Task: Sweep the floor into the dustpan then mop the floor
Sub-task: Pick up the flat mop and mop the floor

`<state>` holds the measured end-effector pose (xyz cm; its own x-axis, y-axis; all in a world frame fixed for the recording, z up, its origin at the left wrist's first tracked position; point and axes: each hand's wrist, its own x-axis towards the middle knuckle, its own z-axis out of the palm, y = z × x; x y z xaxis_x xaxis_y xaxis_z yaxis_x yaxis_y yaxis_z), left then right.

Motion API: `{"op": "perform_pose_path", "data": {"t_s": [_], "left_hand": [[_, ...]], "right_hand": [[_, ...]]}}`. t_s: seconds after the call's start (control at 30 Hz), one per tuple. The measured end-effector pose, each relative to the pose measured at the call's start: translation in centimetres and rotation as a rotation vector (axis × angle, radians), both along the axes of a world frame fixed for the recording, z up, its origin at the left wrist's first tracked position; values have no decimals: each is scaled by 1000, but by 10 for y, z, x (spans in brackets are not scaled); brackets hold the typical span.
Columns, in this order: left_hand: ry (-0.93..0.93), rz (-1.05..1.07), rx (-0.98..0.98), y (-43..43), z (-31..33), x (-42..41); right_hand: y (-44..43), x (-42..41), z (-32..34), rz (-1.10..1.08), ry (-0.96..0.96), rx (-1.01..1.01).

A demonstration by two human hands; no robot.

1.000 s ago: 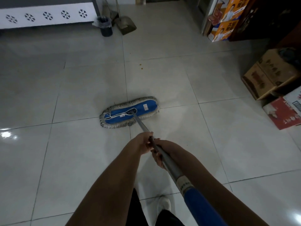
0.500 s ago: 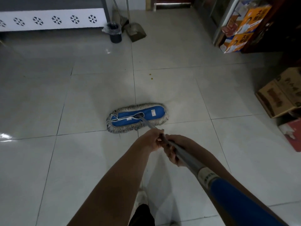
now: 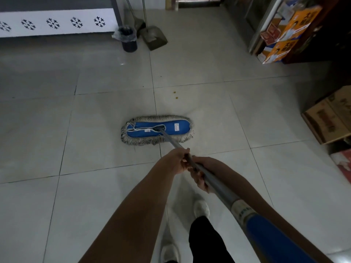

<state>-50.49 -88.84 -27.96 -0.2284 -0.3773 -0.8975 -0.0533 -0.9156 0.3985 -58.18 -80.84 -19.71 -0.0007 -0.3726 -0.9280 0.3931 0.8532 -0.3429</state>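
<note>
Bin (image 3: 129, 41) and dustpan (image 3: 154, 37) stand at the far end, well apart from the work. Mop (image 3: 157, 130) lies flat on the floor (image 3: 95, 196), mid-frame. Yellow crumbs (image 3: 175, 94) lie just beyond it, unswept; risk: the fringe smears or drags them. Left hand (image 3: 177, 161) and right hand (image 3: 201, 175) both wrap the pole (image 3: 171, 140), close together; so narrow a grip may let the head twist. Box (image 3: 328, 120) at right: snag hazard on a wide stroke.

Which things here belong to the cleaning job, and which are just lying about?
In the job: mop, left hand and right hand gripping its handle, dustpan, yellow specks on the floor.
Lying about: bin, brown box, orange cartons.
</note>
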Motion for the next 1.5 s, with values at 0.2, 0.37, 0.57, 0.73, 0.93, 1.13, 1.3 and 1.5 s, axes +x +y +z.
{"op": "perform_pose_path", "data": {"t_s": [0.2, 0.37, 0.57, 0.73, 0.93, 1.13, 1.3, 1.5], "left_hand": [[101, 53, 53, -65, -12, -29], [107, 113, 94, -137, -14, -75], [146, 193, 111, -218, -6, -135], [156, 231, 122, -269, 1, -159], [144, 240, 127, -315, -1, -168], [141, 248, 113, -391, -11, -171], [160, 246, 126, -456, -21, -164], [170, 286, 118, -564, -25, -148]], "right_hand": [[-63, -33, -18, -44, -63, -2], [-138, -81, -28, -40, -102, 56], [-227, -154, -16, 6, -131, 102], [-282, -185, -4, 58, -172, 106], [-329, -195, -8, 77, -170, 94], [-403, -195, -19, 63, -172, 87], [-467, -189, -29, 97, -123, 85], [-581, -169, -31, 191, -22, 92]]}}
